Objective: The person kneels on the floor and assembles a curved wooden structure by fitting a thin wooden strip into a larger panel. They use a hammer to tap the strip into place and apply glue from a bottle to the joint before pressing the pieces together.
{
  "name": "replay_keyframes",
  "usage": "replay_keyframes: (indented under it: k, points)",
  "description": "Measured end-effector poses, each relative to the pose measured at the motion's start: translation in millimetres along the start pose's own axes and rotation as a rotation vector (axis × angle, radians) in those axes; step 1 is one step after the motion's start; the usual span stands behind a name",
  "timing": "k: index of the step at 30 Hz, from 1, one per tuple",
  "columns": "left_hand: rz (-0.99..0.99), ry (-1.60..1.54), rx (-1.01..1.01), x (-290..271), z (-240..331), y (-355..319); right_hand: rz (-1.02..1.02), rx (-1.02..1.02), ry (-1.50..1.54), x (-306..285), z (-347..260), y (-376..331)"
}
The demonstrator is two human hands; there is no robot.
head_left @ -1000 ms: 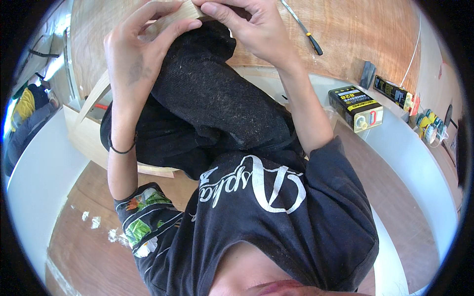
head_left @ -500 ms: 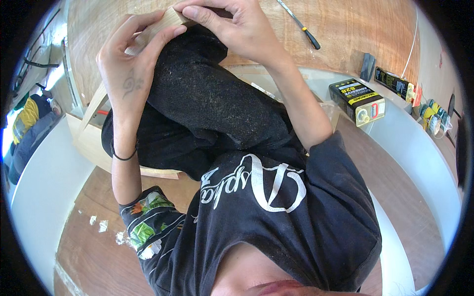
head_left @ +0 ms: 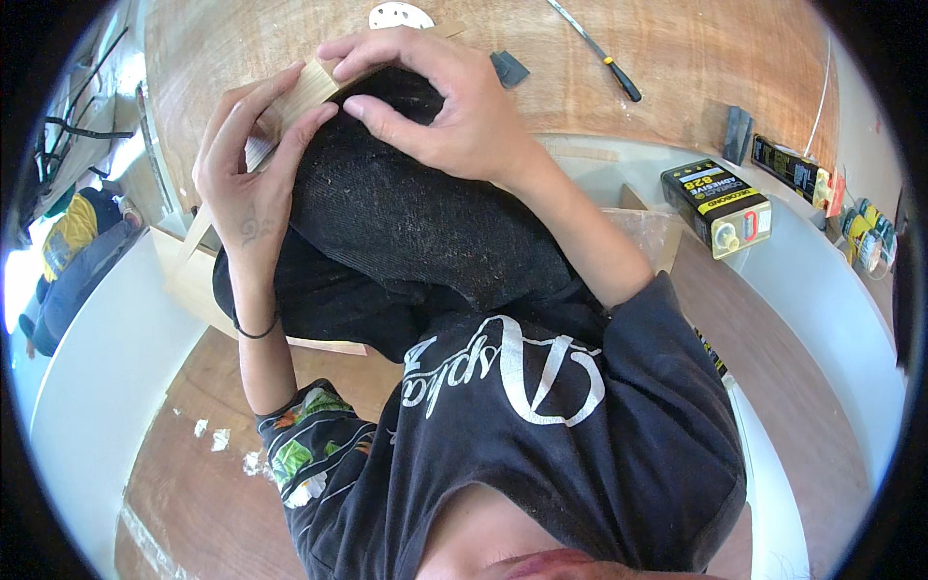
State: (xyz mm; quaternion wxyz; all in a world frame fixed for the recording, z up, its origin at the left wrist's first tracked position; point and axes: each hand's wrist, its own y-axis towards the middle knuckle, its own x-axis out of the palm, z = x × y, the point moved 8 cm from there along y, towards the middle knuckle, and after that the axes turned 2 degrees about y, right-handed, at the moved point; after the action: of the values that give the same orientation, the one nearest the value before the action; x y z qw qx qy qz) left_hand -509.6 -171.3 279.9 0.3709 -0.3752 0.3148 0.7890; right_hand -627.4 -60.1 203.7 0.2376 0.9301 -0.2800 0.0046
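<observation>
A pale wood piece (head_left: 314, 85) with visible grain is pinched between the fingers and thumb of my left hand (head_left: 253, 159), above my raised knee in black trousers. My right hand (head_left: 440, 101) curves around the far right side of it. Its fingertips reach the wood's upper edge, and its thumb stands apart, over the trousers. The right fingers are spread, with a wide gap between them and the thumb. Part of the wood lies hidden behind my left fingers.
On the plywood surface (head_left: 677, 48) lie a white sanding disc (head_left: 401, 14), a dark grey sheet piece (head_left: 509, 68) and a black-handled file (head_left: 604, 58). At right stand an adhesive can (head_left: 717, 208) and a black box (head_left: 785, 162). A person in yellow (head_left: 72, 232) is at far left.
My right thumb has come away from the wood and the right hand has opened wider. The view has shifted, bringing the sanding disc and grey sheet piece into sight.
</observation>
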Motion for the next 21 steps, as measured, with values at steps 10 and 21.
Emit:
replay_keyframes:
  k: [10, 21]
  points:
    - [0.041, 0.007, 0.014, 5, 5, -1, 0.183, -0.095, 0.028, -2, 1, -3]
    - [-0.036, 0.009, -0.039, 11, 5, 3, 0.244, -0.086, 0.014, -6, 2, -1]
